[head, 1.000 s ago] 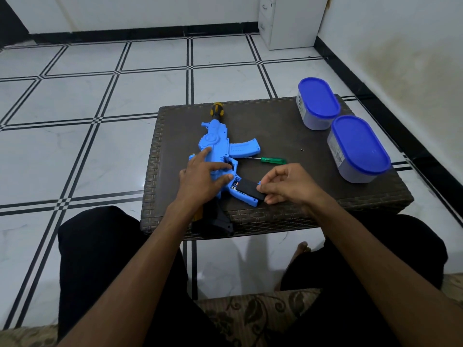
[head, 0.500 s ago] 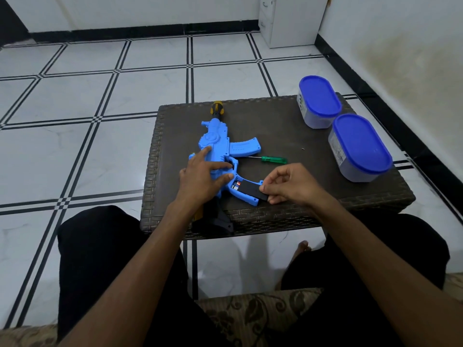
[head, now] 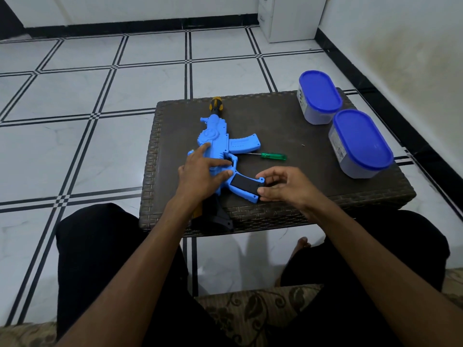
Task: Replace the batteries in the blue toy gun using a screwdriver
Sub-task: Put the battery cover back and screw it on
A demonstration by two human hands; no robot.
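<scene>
**Toy gun on worktop, grip cover seated, both hands at it**

While the tiled floor [head: 75, 136] fills the widest part of the view, the dark woven worktop [head: 275, 121] stands on it in front of the person's black-clad knees, with a patterned cushion [head: 250, 311] at the near edge.

Item: two tubs with blue lids, one nearer [head: 360, 144] and one farther [head: 318, 97], just beside each other at the right side of the worktop.

Item: blue toy gun [head: 215, 139], lying flat left of centre, orange-and-black muzzle pointing away, black stock overhanging the near edge, grip angled toward the right hand.

Item: left hand [head: 203, 175], fingers spread wide and straight, pressing flat on the gun's body above the grip.

Item: right hand [head: 283, 186], fingers loosely curled at the end of the grip; whether they pinch it cannot be told.

Item: black battery cover [head: 244, 184], sitting in the grip between the two hands.

Item: green-handled screwdriver [head: 269, 156], on the worktop just beyond the right hand, tip toward the gun's magazine.

Item: small screw [head: 303, 145], alone, right of the screwdriver.
</scene>
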